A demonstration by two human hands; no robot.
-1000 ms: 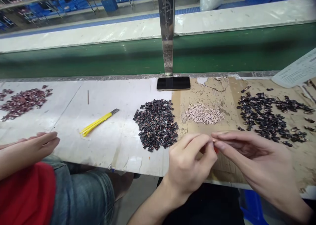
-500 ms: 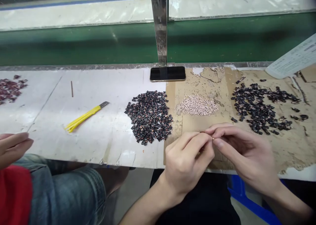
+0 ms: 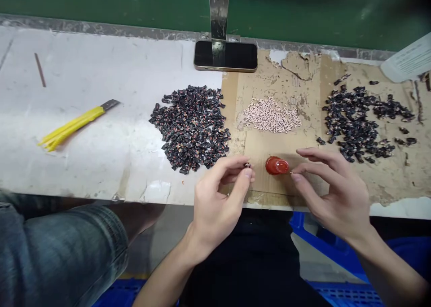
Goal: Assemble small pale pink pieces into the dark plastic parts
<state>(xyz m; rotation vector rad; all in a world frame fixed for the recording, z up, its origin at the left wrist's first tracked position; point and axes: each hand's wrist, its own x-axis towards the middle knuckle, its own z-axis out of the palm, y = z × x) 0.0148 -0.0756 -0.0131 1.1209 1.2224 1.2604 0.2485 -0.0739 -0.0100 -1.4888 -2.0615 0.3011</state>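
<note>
My left hand (image 3: 220,195) pinches a small dark part (image 3: 247,165) between thumb and forefinger, just below a heap of dark parts with coppery marks (image 3: 191,125). My right hand (image 3: 333,190) pinches a tiny pale pin at its fingertips, right beside a small red cap (image 3: 276,165) lying on the brown cardboard (image 3: 336,172). The two hands are apart, with the red cap between them. A small pile of pale pins (image 3: 272,115) lies behind the cap. Another heap of plain dark parts (image 3: 362,123) lies behind my right hand.
A yellow utility knife (image 3: 72,125) lies on the white bench (image 3: 101,154) at left. A black phone (image 3: 225,55) lies flat at the foot of a metal post (image 3: 218,8). A green conveyor runs behind. Another person's jeans-clad leg (image 3: 60,257) is at lower left. Blue crates stand below.
My hands have parted: the left drew away with the dark part, uncovering the red cap. The view tilted down and right; the other person's hand and the reddish pile left the frame.
</note>
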